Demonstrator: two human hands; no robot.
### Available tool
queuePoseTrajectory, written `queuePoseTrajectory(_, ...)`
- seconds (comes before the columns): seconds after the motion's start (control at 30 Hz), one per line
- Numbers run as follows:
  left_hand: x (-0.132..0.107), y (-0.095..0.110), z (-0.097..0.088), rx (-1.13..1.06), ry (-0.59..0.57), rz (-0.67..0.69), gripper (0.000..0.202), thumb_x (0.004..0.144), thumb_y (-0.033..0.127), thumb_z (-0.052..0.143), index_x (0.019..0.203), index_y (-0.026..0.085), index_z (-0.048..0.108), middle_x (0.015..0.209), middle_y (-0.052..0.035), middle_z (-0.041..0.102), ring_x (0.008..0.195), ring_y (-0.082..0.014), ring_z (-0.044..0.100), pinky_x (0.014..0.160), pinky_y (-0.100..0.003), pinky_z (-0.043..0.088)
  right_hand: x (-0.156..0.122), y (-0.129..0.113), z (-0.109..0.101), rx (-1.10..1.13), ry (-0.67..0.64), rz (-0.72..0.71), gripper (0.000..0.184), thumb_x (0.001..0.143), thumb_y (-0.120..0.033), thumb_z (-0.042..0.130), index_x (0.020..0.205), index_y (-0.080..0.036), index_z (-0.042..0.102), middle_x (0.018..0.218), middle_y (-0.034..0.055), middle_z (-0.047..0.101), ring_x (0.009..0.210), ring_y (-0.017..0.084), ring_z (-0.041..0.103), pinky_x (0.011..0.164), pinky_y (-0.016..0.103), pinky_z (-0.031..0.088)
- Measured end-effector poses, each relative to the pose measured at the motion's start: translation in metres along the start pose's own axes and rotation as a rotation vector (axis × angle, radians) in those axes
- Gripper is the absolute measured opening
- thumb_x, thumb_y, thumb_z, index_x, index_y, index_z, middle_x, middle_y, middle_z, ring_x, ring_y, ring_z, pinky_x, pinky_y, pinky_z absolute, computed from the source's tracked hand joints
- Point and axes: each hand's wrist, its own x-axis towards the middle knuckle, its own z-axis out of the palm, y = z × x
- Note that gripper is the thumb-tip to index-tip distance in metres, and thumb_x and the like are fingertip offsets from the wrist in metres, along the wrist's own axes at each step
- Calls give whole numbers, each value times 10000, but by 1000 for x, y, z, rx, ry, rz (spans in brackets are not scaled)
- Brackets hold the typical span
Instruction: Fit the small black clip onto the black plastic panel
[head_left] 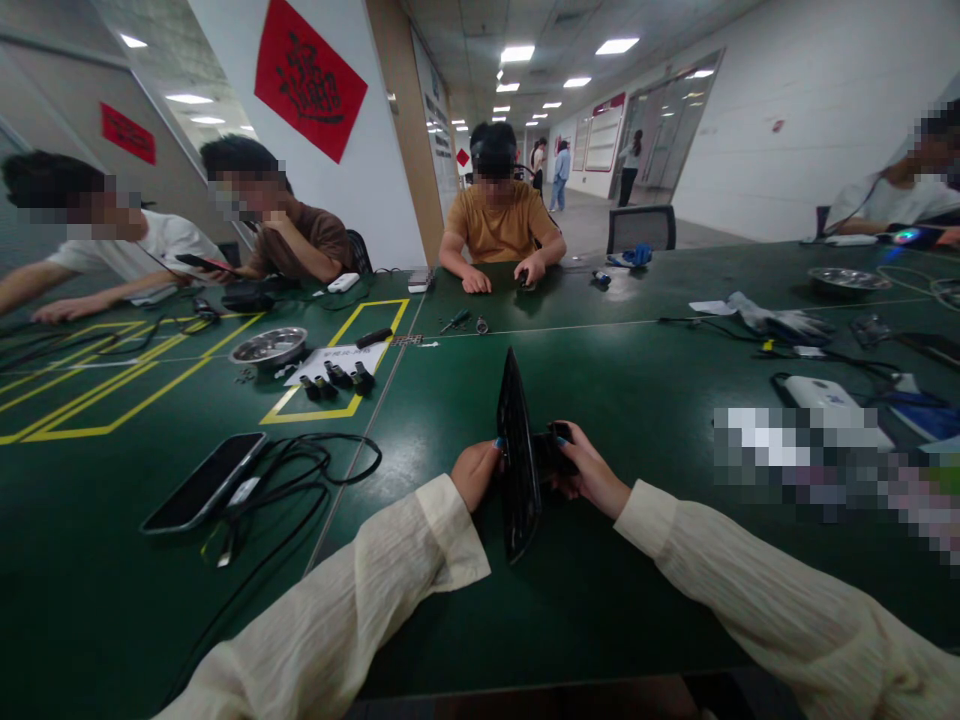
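A thin, black, oblong panel (517, 460) stands on edge in front of me above the green table, seen nearly side-on. My left hand (476, 474) is closed on the panel's left side, with the thumb near its face and the other fingers mostly hidden. From the right side of the panel sticks out a dark, blocky fitting (551, 452). My right hand (594, 470) wraps its fingers round that fitting. What exactly the panel is cannot be made out.
Left lies a phone (204, 482) beside a coiled black cable (319, 462). Beyond are several black cylindrical parts (330, 380) on paper and a metal bowl (268, 346). A white device (836, 408) and cables lie right. Across the table sits a person in a mustard shirt (499, 222).
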Motion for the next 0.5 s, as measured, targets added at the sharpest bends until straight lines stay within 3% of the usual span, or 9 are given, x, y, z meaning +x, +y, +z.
queuePoseTrajectory(0.27,0,1,-1,51,-15,-5,415,857,433,256,606,160,443,567,9,436,572,-127,430,548,-237,341,-1,-1,0,-1,15,11,501,789,-521,444,1200,-280,290,589,-40,551,396,121,525,300,168,313)
queuePoseTrajectory(0.5,1,0,-2,51,-29,42,370,843,382,270,614,158,455,587,4,463,599,-136,458,584,-246,357,-1,-1,1,12,19,9,487,787,-512,453,1187,-286,294,606,-38,555,400,121,524,301,172,313)
